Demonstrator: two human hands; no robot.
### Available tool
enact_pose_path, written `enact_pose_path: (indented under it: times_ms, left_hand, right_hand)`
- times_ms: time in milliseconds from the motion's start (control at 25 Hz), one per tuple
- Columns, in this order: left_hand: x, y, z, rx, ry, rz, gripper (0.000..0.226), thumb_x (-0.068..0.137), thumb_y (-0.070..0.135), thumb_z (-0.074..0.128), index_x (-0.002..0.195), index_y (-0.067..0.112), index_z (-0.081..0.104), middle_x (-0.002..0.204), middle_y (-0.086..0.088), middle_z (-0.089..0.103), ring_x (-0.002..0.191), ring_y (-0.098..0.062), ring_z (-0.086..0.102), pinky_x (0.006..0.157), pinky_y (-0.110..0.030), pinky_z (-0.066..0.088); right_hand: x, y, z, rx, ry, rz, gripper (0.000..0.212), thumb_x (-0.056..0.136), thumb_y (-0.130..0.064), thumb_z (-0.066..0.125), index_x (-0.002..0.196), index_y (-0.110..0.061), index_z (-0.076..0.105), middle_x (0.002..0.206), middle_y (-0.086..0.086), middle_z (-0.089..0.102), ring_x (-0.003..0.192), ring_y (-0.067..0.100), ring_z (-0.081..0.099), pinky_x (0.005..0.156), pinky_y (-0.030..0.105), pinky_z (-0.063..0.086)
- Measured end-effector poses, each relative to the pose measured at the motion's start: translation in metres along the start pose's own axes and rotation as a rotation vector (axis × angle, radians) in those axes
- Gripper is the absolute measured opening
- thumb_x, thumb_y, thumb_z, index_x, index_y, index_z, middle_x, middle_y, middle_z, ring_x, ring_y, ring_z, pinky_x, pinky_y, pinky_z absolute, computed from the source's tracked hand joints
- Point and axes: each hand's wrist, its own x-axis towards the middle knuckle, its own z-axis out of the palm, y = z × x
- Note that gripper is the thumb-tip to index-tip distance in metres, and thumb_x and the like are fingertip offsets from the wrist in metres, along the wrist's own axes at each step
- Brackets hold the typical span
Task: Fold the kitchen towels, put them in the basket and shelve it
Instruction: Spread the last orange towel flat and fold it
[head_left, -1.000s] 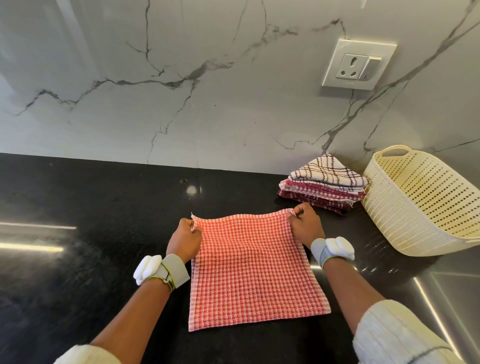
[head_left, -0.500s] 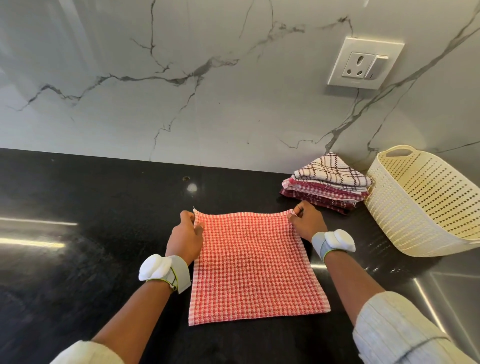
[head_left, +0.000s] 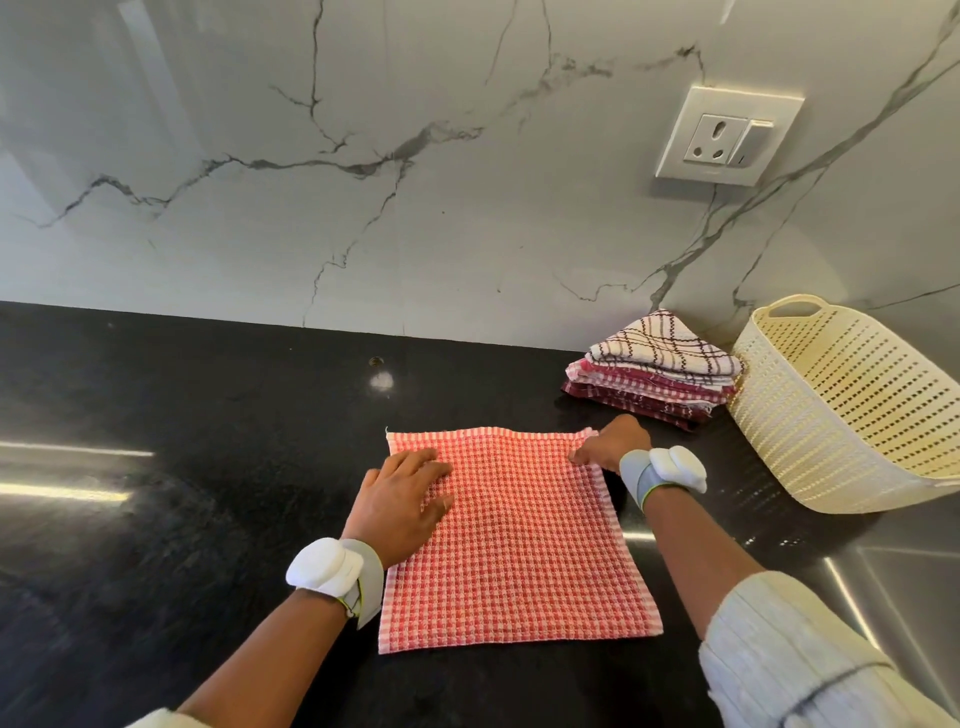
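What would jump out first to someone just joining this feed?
The red checked towel spread flat mid-counter, with the left hand pressing flat on its left side and the right hand pinching its far right corner. Behind it to the right, a stack of folded towels sits beside a tilted cream basket.

You have one view only, from the camera on your head. It looks forward and down onto the counter from close above, faces the wall behind it, and takes in both forearms from the lower edge.
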Motion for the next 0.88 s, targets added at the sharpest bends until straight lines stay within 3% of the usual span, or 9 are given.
enact_pose_path:
  times_ms: [120, 200, 280, 360, 440, 600, 680, 880]
  left_hand:
    - [-0.006, -0.006, -0.004, -0.018, -0.023, 0.028, 0.062, 0.089, 0.07, 0.029, 0.144, 0.042, 0.033, 0.157, 0.014, 0.02, 0.146, -0.015, 0.014, 0.118, -0.045, 0.008]
    - [-0.017, -0.01, -0.002, -0.015, -0.014, 0.077, 0.068, 0.085, 0.077, 0.025, 0.145, 0.044, 0.03, 0.159, 0.013, 0.015, 0.146, -0.015, 0.01, 0.117, -0.045, 0.005]
    - [-0.03, -0.009, 0.009, 0.031, 0.011, 0.082, 0.073, 0.084, 0.081, 0.023, 0.147, 0.046, 0.021, 0.161, 0.012, 0.005, 0.148, -0.017, 0.004, 0.117, -0.046, 0.002]
    - [-0.045, -0.003, 0.024, 0.054, 0.081, 0.018, 0.078, 0.082, 0.084, 0.02, 0.15, 0.046, 0.014, 0.161, 0.009, -0.003, 0.148, -0.02, 0.001, 0.117, -0.046, 0.002]
    - [-0.051, 0.002, 0.03, 0.043, 0.159, -0.04, 0.082, 0.08, 0.086, 0.02, 0.15, 0.044, 0.015, 0.162, 0.006, 0.001, 0.148, -0.024, 0.005, 0.117, -0.046, 0.005]
    - [-0.049, 0.001, 0.033, 0.048, 0.211, -0.08, 0.094, 0.073, 0.093, 0.021, 0.151, 0.04, 0.02, 0.162, 0.001, 0.01, 0.148, -0.029, 0.008, 0.116, -0.049, 0.01]
    - [-0.048, 0.002, 0.032, 0.053, 0.205, -0.088, 0.102, 0.067, 0.097, 0.018, 0.151, 0.039, 0.018, 0.162, 0.002, 0.004, 0.148, -0.028, 0.002, 0.117, -0.049, 0.007]
    - [-0.048, 0.004, 0.03, 0.078, 0.146, -0.101, 0.108, 0.062, 0.1, 0.017, 0.152, 0.039, 0.01, 0.161, 0.004, -0.013, 0.148, -0.026, -0.013, 0.118, -0.049, -0.001]
  right_hand:
    - [-0.002, -0.007, -0.004, 0.033, 0.06, -0.135, 0.03, 0.073, -0.017, 0.079, 0.067, -0.012, 0.05, 0.069, 0.006, 0.048, 0.068, 0.025, 0.05, 0.064, 0.031, 0.04]
    - [-0.004, -0.014, -0.007, 0.151, 0.296, -0.357, 0.012, 0.08, -0.016, 0.071, 0.077, -0.01, 0.061, 0.078, 0.01, 0.056, 0.075, 0.027, 0.052, 0.071, 0.034, 0.043]
    - [-0.019, -0.029, -0.009, 0.259, 0.485, -0.573, 0.016, 0.083, -0.015, 0.071, 0.095, -0.007, 0.066, 0.094, 0.011, 0.062, 0.089, 0.028, 0.055, 0.079, 0.031, 0.041]
    - [-0.046, -0.036, -0.003, 0.303, 0.55, -0.769, 0.013, 0.082, -0.014, 0.073, 0.09, -0.01, 0.064, 0.092, 0.005, 0.061, 0.087, 0.022, 0.054, 0.074, 0.024, 0.039]
    - [-0.078, -0.024, 0.015, 0.257, 0.54, -0.912, 0.012, 0.079, -0.012, 0.074, 0.084, -0.013, 0.063, 0.091, -0.001, 0.06, 0.088, 0.016, 0.051, 0.074, 0.017, 0.036]
    - [-0.127, 0.033, 0.061, 0.189, 0.437, -0.951, 0.032, 0.064, 0.005, 0.076, 0.08, -0.02, 0.064, 0.097, -0.006, 0.06, 0.098, 0.012, 0.051, 0.087, 0.021, 0.038]
    - [-0.139, 0.051, 0.077, 0.144, 0.381, -0.909, 0.035, 0.062, 0.007, 0.074, 0.082, -0.02, 0.065, 0.101, -0.006, 0.061, 0.103, 0.013, 0.053, 0.092, 0.024, 0.04]
    - [-0.153, 0.08, 0.102, 0.054, 0.262, -0.781, 0.029, 0.074, -0.008, 0.075, 0.1, -0.021, 0.069, 0.119, -0.009, 0.062, 0.117, 0.008, 0.052, 0.103, 0.032, 0.044]
